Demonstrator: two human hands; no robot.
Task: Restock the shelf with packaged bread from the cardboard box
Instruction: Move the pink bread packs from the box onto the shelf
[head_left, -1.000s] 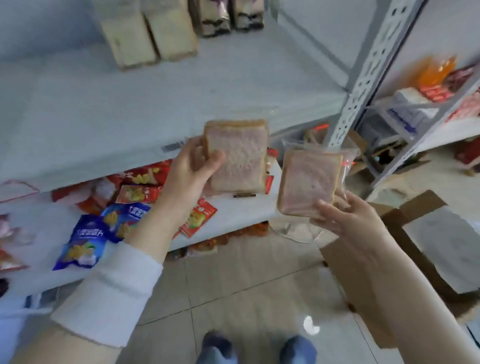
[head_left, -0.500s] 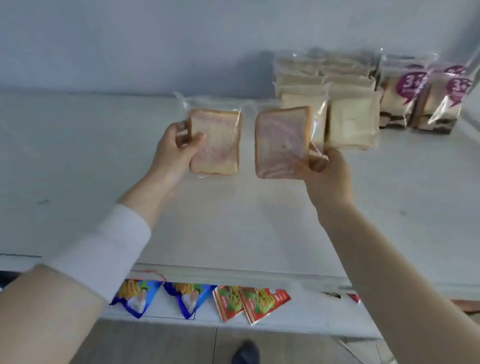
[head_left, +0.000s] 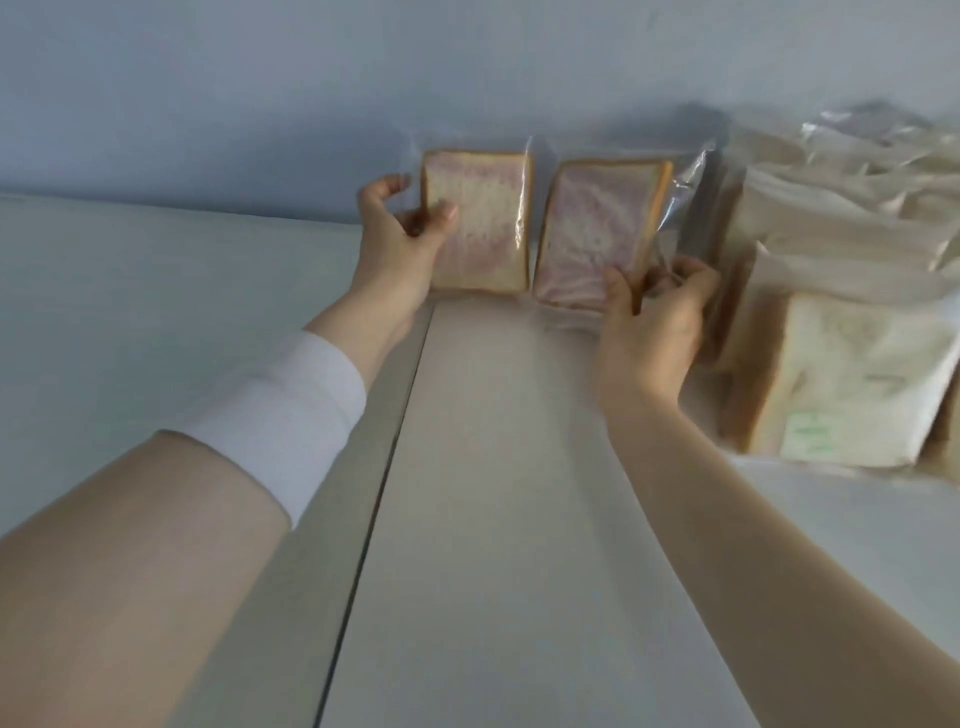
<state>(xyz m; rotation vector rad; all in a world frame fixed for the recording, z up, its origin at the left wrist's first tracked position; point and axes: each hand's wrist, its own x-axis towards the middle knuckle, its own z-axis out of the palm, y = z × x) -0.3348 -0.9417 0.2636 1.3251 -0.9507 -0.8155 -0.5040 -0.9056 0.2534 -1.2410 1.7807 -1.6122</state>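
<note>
Two clear-wrapped packs of pink-swirled sliced bread stand side by side at the back of the white shelf (head_left: 493, 467), close to the wall. My left hand (head_left: 397, 244) grips the left bread pack (head_left: 480, 218) by its left edge, thumb across its front. My right hand (head_left: 654, 317) holds the right bread pack (head_left: 597, 234) at its lower right corner, and that pack leans slightly left. Both packs' lower edges look to be touching the shelf. The cardboard box is out of view.
A group of pale sliced-bread packs (head_left: 852, 374) fills the shelf to the right, right beside my right hand. The blue-grey wall (head_left: 311, 104) runs just behind. A seam (head_left: 384, 467) splits the shelf surface, with bare shelf to the left.
Both hands have carried the two pink bread packs from mid-air in front of the shelf to its back, beside the pale loaves. The camera has moved in closer.
</note>
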